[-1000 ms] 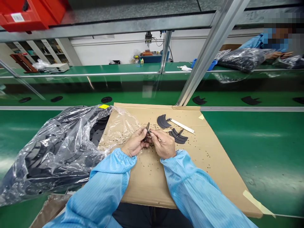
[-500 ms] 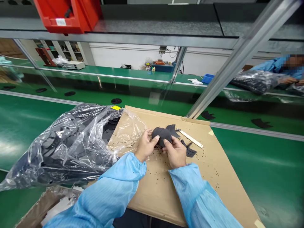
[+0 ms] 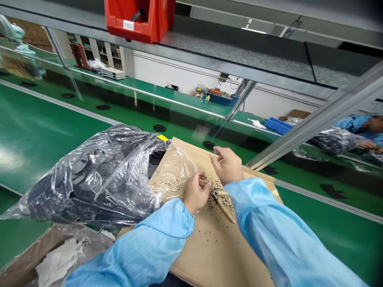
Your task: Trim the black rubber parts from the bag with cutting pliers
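Though blurred, disc (image 3: 208, 145) seems beyond hands (image 3: 197, 193) (image 3: 228, 165).

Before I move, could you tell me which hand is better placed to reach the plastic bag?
Probably the left hand: it is nearer the plastic bag, with the right hand by the cardboard's far edge.

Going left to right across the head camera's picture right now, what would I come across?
Big plastic bag, the person's left hand, their right hand, blue bin, a co-worker's blue sleeve.
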`<action>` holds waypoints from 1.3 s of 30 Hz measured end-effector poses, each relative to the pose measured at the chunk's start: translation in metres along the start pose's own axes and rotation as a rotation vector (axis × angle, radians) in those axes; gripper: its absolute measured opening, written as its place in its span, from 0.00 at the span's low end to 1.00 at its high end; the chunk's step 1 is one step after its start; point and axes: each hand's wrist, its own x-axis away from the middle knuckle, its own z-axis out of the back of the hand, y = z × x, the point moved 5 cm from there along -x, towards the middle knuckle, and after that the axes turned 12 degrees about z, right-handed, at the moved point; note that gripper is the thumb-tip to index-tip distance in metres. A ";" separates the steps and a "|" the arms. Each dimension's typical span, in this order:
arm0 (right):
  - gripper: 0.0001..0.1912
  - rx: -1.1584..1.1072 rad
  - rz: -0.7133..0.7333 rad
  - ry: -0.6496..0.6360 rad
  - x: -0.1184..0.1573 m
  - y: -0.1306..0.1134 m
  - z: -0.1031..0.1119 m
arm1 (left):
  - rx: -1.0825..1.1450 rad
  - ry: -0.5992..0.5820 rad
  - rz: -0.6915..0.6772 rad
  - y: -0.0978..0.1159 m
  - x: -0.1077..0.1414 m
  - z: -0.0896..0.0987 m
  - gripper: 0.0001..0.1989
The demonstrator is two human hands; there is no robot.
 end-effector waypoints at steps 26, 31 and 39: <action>0.14 0.066 -0.341 0.031 0.137 -0.019 -0.004 | -0.047 -0.117 0.001 0.003 0.007 -0.004 0.16; 0.20 0.232 -0.512 0.020 0.152 0.024 0.008 | -0.099 -0.098 -0.004 0.003 0.007 -0.003 0.16; 0.18 0.225 -0.518 -0.208 0.169 0.053 -0.013 | -0.081 -0.075 -0.004 -0.001 0.006 -0.004 0.15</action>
